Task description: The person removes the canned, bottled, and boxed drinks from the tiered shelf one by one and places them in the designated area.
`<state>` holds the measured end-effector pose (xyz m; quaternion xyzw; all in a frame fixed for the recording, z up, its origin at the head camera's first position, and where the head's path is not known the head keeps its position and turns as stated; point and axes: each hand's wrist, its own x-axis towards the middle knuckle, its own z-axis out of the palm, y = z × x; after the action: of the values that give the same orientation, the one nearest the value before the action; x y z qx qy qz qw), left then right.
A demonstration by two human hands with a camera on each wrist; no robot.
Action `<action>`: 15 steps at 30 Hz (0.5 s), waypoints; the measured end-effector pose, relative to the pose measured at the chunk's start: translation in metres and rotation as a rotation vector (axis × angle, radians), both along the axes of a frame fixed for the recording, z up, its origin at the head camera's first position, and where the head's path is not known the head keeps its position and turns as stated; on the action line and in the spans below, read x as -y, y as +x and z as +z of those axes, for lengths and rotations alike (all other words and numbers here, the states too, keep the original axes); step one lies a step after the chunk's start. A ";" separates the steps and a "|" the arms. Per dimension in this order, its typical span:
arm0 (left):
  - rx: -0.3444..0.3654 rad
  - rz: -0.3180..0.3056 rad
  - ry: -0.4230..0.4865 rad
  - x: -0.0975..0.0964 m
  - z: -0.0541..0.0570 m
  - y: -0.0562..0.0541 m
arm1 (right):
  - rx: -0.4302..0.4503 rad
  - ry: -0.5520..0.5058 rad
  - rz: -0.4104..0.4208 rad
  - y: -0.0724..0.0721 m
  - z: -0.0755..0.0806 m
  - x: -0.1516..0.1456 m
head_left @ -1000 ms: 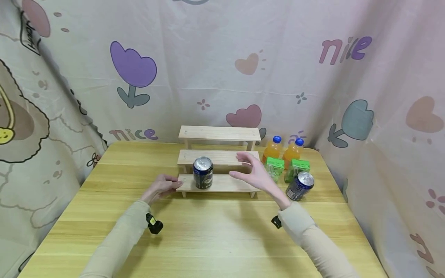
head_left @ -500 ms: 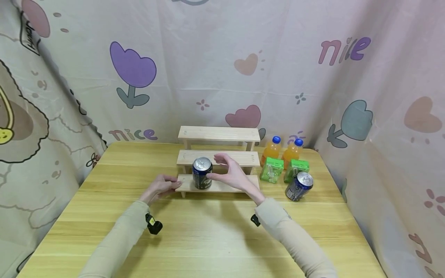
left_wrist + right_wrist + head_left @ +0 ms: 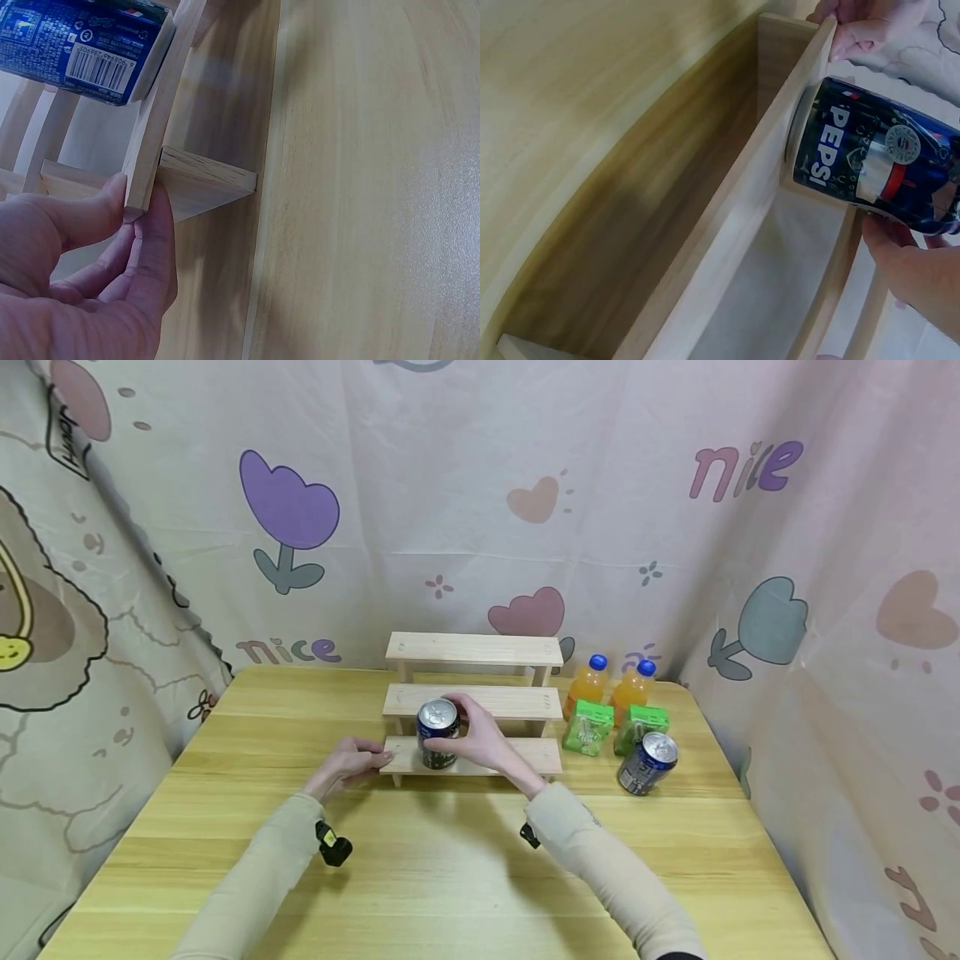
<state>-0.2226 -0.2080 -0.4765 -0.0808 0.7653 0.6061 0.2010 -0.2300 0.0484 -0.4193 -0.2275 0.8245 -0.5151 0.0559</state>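
Note:
On the lowest step of a three-step wooden display rack [image 3: 472, 649] stands a dark blue Pepsi can [image 3: 434, 723], upright near the step's left end. My right hand [image 3: 482, 742] holds this can from its right side, thumb across the front and fingers behind. The Pepsi lettering faces the right wrist camera, where the can [image 3: 855, 146] has its base on the step. With thumb and fingers, my left hand [image 3: 349, 765] pinches the left end of the same step. In the left wrist view the step's end lies between the thumb and fingertips of that hand [image 3: 97, 262].
Right of the rack stand two orange juice bottles [image 3: 587, 683] with blue caps, two green drink cartons [image 3: 588, 728] and a second dark can [image 3: 648, 763]. A printed curtain [image 3: 420, 485] hangs behind the wooden table [image 3: 450, 877].
My right hand has moved left from the rack's right end to the Pepsi can and closed round it. The left hand has stayed on the step's end.

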 end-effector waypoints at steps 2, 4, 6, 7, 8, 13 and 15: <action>0.000 0.002 -0.001 0.000 -0.001 0.000 | -0.018 0.000 -0.004 -0.001 -0.001 0.002; -0.001 0.000 -0.002 0.000 -0.002 -0.001 | -0.029 -0.005 -0.007 -0.001 -0.002 0.003; -0.002 0.000 -0.002 0.000 -0.002 0.000 | -0.038 -0.010 -0.009 -0.001 -0.002 0.004; -0.003 -0.003 -0.005 0.000 -0.001 0.000 | -0.040 -0.013 -0.011 -0.001 -0.002 0.004; -0.004 -0.003 -0.008 0.000 -0.001 0.000 | -0.042 -0.017 -0.013 -0.001 -0.002 0.004; -0.007 -0.002 0.001 0.000 -0.001 0.000 | -0.051 -0.032 -0.028 0.000 -0.002 0.004; -0.009 -0.003 0.009 0.000 -0.001 -0.001 | -0.055 -0.037 -0.030 0.001 -0.002 0.003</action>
<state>-0.2232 -0.2080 -0.4779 -0.0762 0.7635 0.6097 0.1989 -0.2288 0.0454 -0.4210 -0.2302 0.8194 -0.5245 0.0214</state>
